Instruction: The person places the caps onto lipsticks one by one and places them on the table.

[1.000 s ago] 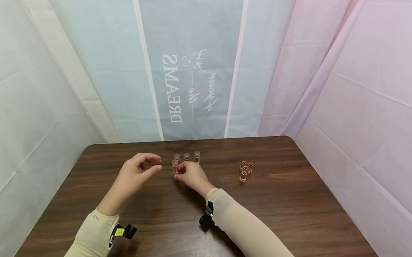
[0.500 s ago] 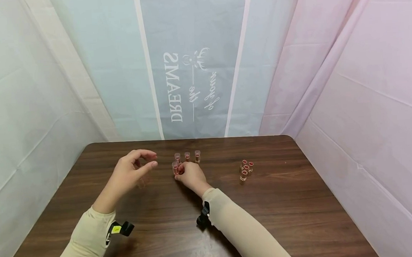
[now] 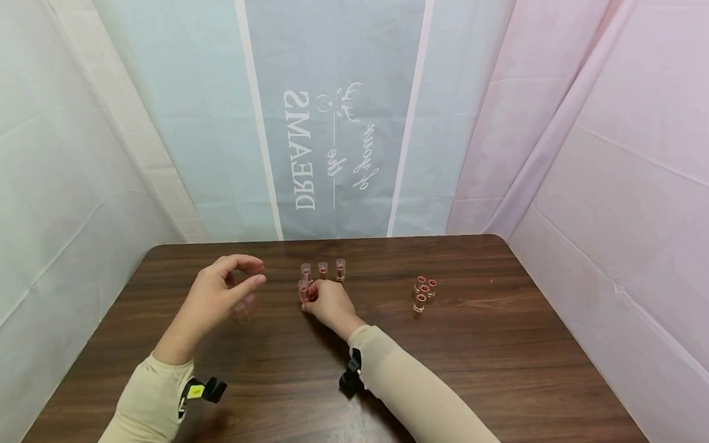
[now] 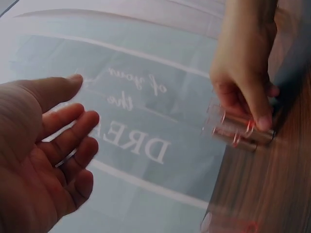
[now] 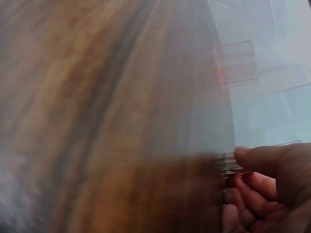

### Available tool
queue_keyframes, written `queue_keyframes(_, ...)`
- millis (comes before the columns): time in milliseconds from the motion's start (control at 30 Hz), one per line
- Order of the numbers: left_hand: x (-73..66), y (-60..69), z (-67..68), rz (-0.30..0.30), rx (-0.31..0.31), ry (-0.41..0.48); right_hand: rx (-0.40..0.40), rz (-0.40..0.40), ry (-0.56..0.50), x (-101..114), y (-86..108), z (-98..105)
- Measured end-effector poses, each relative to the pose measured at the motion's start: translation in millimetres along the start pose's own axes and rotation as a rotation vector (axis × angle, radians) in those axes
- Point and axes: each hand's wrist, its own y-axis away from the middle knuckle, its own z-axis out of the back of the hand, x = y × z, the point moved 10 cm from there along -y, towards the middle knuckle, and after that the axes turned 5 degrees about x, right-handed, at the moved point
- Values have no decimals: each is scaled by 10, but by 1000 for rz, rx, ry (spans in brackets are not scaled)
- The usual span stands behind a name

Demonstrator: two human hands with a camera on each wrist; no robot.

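Observation:
My right hand (image 3: 332, 304) pinches a small clear-topped, copper-coloured tube (image 3: 304, 291) upright at the table's far middle. In the left wrist view, the thumb presses on that tube's side. Behind it stand similar tubes (image 3: 341, 270) in a short row. My left hand (image 3: 211, 296) hovers to the left with fingers loosely bent and nothing between them. Just beside its thumb, another clear-topped tube (image 3: 243, 311) stands on the table, partly hidden by the hand. The right wrist view is blurred and shows one more clear tube (image 5: 238, 63) left of the right hand.
Several copper-coloured tubes without visible clear tops (image 3: 420, 303) stand clustered right of centre on the dark wooden table (image 3: 497, 362). A hanging printed cloth (image 3: 331, 47) rises behind the table's far edge, and pale cloth walls flank both sides.
My left hand has drifted left and slightly back, bringing the tube beside its thumb into view. The right hand stays almost in place at its tube.

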Motion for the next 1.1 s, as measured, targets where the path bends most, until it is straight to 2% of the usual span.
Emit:
queue_keyframes(100, 126, -19, 28, 60, 26, -40, 5, 17, -7, 32, 17, 81)
queue_keyframes(200, 275, -28, 25, 119, 63, -77, -13, 42, -2, 81, 118, 280)
queue_keyframes(367, 528, 6, -15, 230, 139, -110, -81, 134, -57, 201, 415, 731)
queue_keyframes(467, 618, 38, -37, 274, 161, -151, -119, 183, -115, 203, 633, 961)
queue_keyframes(600, 634, 44, -39, 276, 152, -178, -169, 222, -165, 120, 908, 1168)
queue_keyframes(767, 618, 44, -61, 249, 143, -166, -217, 278, -201, 0, 1136, 1244)
queue_keyframes(900, 617, 77, -83, 226, 125, -165, -223, 312, -221, -61, 1205, 1212)
queue_keyframes(1100, 667, 222, -56, 221, 68, -205, -191, 336, -221, -67, 1221, 1165)
